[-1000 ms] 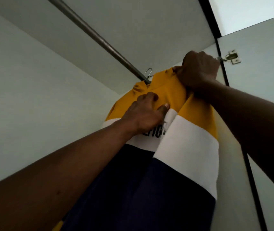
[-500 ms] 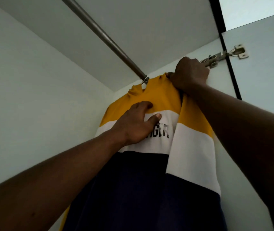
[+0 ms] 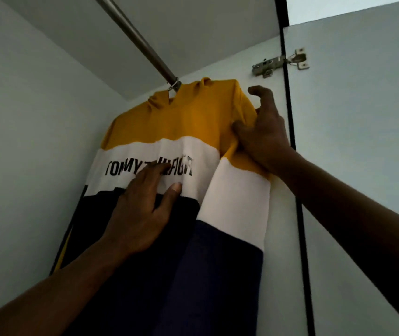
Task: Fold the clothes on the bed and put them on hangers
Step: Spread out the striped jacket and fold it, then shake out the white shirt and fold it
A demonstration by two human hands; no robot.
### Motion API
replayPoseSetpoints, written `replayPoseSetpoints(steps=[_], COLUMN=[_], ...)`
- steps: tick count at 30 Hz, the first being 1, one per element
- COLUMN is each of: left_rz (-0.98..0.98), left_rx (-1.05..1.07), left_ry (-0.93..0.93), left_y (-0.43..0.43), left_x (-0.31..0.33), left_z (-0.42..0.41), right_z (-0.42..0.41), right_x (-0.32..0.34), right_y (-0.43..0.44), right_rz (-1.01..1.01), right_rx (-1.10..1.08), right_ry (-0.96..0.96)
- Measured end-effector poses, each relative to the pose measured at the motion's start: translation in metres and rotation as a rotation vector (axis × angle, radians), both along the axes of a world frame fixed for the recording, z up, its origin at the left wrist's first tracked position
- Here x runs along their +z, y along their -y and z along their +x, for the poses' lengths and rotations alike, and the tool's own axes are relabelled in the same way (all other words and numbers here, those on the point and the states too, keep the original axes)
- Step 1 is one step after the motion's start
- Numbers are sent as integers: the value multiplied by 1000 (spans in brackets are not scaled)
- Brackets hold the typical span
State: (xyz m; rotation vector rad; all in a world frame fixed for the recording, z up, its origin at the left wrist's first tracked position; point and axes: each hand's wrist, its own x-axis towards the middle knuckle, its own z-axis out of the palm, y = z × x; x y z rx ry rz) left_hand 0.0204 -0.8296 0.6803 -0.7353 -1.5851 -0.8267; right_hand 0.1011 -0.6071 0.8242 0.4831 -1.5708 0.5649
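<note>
Overhead, a metal rail (image 3: pixel 135 36) runs away across the inside of a wardrobe. At the far end of the rail a wire hanger hook (image 3: pixel 174 84) catches it, and the sweater (image 3: pixel 181 122) hangs straight down below the rail from that hook, front facing the camera. The sweater is yellow nearest the rail, then a white band with black lettering (image 3: pixel 121 167), then dark navy furthest from it.

The left hand (image 3: pixel 142 214) lies flat on the chest well below the rail, fingers straight and close together. It covers the middle of the lettering and spans the edge between white and navy.

The right hand (image 3: pixel 264 132) is at the sweater's shoulder, below and to the right of the rail's far end. Its thumb presses the yellow cloth while the fingers are spread and only loosely hooked, closing on nothing. The sleeve (image 3: pixel 237 202) hangs beneath that hand.

Right of the rail's far end, a metal hinge (image 3: pixel 278 63) joins the wardrobe side to the door (image 3: pixel 363 141).
</note>
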Motion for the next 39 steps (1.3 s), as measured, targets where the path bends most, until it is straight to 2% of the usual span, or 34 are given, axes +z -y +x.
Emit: replayPoseSetpoints(steps=[3, 8, 12, 16, 19, 26, 34, 39], left_rz=[54, -27, -153, -271, -351, -467, -808, -894], left_rx=[11, 34, 32, -175, -401, -696, -957, -1039], left_ry=[-17, -159, -108, 25, 130, 304, 346, 484], left_y=[-3, -23, -61, -109, -149, -247, -427, -517], left_x=[-20, -36, -66, -123, -176, -299, -468, -545], left_z=[17, 71, 131, 195, 253, 374, 494, 554], right_z=[23, 73, 138, 220, 293, 459, 607, 672], right_x=[-26, -89, -158, -242, -311, -458, -629, -712], right_y=[-18, -50, -74, -105, -135, -196, -283, -330], right_rz=[12, 164, 225, 235, 161, -85, -376, -591], right_rx=[-68, -262, -337, -331, -343, -477, -876, -1104], right_ry=[37, 46, 123, 272, 430, 672, 912, 1072])
